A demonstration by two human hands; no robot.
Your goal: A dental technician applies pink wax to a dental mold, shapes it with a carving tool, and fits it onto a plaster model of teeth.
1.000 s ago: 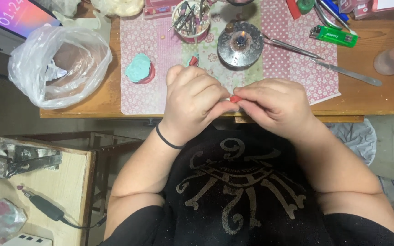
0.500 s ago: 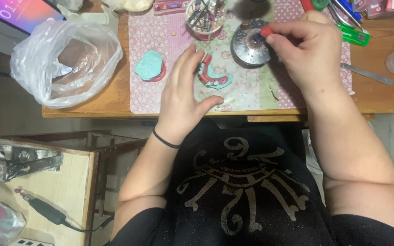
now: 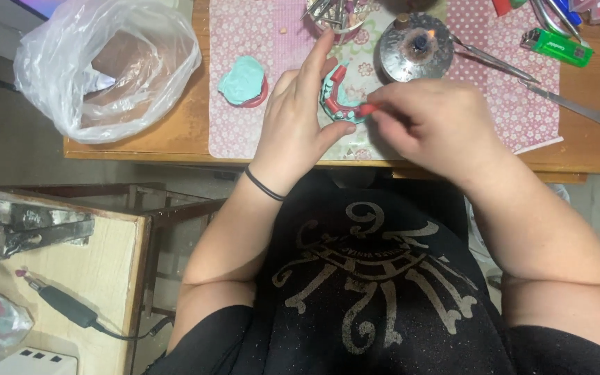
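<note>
- Centre top of frame: left hand (image 3: 293, 128), fingers spread, steadies a teal dental mould (image 3: 338, 97) on the tabletop (image 3: 140, 142).
- Right hand (image 3: 435, 121) pinches a red wax strip (image 3: 367, 109) onto the mould; pressing it down likely follows.
- Half a second ago, this hand was at the burner (image 3: 417, 47).

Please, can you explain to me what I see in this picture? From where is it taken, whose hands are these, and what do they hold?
A camera on a person's head looks down at their own two hands; no machine is involved. The left hand steadies a teal dental cast with red wax on a pink patterned mat. The right hand pinches a small red piece against it. On the wooden table stand a small lit burner, metal tools, a green lighter, a second teal cast and a clear plastic bag.
</note>
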